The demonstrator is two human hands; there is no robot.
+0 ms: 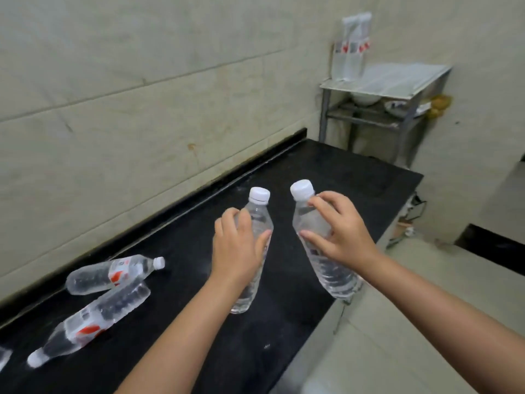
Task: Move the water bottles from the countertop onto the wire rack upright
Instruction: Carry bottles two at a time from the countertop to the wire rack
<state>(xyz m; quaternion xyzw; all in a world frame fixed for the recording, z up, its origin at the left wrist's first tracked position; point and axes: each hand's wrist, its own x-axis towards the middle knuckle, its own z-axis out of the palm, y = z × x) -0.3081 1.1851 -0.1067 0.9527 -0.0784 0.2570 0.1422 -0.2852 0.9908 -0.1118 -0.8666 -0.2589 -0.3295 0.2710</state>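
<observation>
My left hand (238,248) grips a clear water bottle (257,214) with a white cap, held nearly upright above the black countertop (341,172). My right hand (341,231) grips a second clear bottle (332,274), tilted with its cap leaning left, over the counter's right edge. Two labelled bottles lie on their sides at the left: one (113,273) near the wall, another (91,319) in front of it. The metal wire rack (397,78) stands at the far end in the corner, with two bottles (352,46) upright on its top shelf against the wall.
Bowls (366,98) sit on the rack's lower shelf. A tiled wall (142,95) runs along the counter's left side. Part of another bottle (4,358) shows at the lower left edge. Pale floor (426,280) lies to the right of the counter.
</observation>
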